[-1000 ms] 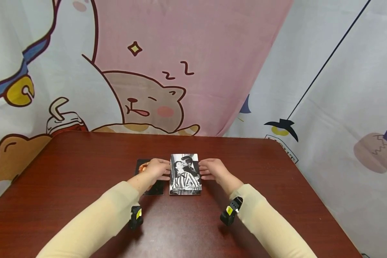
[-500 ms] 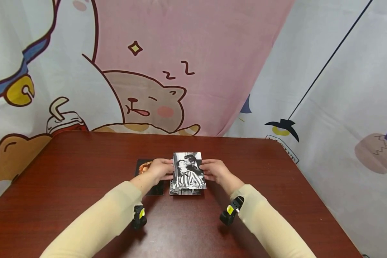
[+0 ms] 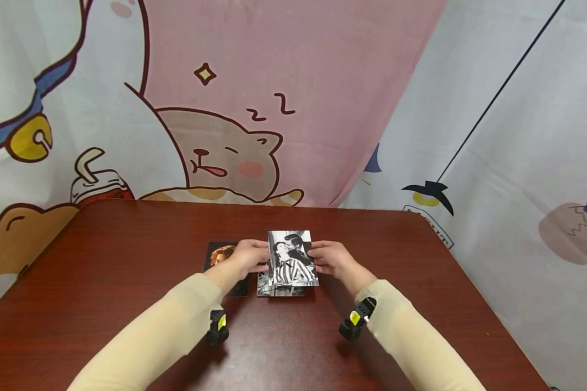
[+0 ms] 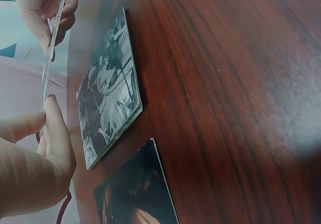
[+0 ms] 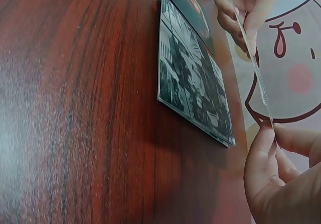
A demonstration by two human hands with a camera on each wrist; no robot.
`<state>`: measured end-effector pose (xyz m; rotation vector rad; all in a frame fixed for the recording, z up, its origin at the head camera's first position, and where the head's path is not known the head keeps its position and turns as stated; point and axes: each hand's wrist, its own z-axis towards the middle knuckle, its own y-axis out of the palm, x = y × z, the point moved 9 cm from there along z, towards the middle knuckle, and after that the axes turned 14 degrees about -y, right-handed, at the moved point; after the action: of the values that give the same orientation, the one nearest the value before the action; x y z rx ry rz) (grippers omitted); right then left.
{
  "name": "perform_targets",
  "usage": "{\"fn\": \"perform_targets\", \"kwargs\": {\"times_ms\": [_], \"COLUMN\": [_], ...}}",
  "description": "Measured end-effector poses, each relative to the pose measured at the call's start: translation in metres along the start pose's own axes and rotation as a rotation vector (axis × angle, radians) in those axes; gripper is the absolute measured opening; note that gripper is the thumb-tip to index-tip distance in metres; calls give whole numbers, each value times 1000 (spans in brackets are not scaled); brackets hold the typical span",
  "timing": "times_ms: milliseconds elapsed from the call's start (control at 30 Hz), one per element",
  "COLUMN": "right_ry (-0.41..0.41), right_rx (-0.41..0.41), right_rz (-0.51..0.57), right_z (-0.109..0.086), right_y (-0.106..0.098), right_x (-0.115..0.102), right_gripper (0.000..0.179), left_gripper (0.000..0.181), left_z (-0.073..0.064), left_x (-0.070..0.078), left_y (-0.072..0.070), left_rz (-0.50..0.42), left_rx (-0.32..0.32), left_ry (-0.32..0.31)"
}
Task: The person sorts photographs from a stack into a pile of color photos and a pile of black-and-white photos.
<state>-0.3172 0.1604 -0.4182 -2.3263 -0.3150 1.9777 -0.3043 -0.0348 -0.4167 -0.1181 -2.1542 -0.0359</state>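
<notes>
Both hands hold a black-and-white photo card (image 3: 293,266) with two people on it, raised above the table. My left hand (image 3: 248,256) pinches its left edge between thumb and fingers, and my right hand (image 3: 336,258) does the same at the right edge. The wrist views show the held card edge-on as a thin layered strip (image 4: 54,38). Beneath it on the table lies a small stack of black-and-white photo cards (image 5: 193,78), partly covered by the held one in the head view. Left of that stack is a dark photo card (image 4: 140,189) with an orange-toned figure.
The reddish-brown wooden table (image 3: 127,260) extends around the cards on every side. Behind it hangs a cartoon-printed cloth (image 3: 323,81). A black wrist camera is strapped to each sleeve.
The top photo card has come up off the stack in both hands and shifted to the right. More of the stack below shows at its lower left.
</notes>
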Motion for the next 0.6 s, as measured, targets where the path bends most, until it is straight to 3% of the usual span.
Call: {"fn": "perform_targets", "kwargs": {"times_ms": [600], "right_ry": [17], "right_rx": [25], "right_rz": [-55], "right_z": [-4], "right_y": [-31], "right_x": [3], "right_gripper": [42], "left_gripper": [40], "left_z": [3], "left_x": [8], "left_y": [30], "left_rz": [0], "left_rx": [-35], "left_ry": [4]}}
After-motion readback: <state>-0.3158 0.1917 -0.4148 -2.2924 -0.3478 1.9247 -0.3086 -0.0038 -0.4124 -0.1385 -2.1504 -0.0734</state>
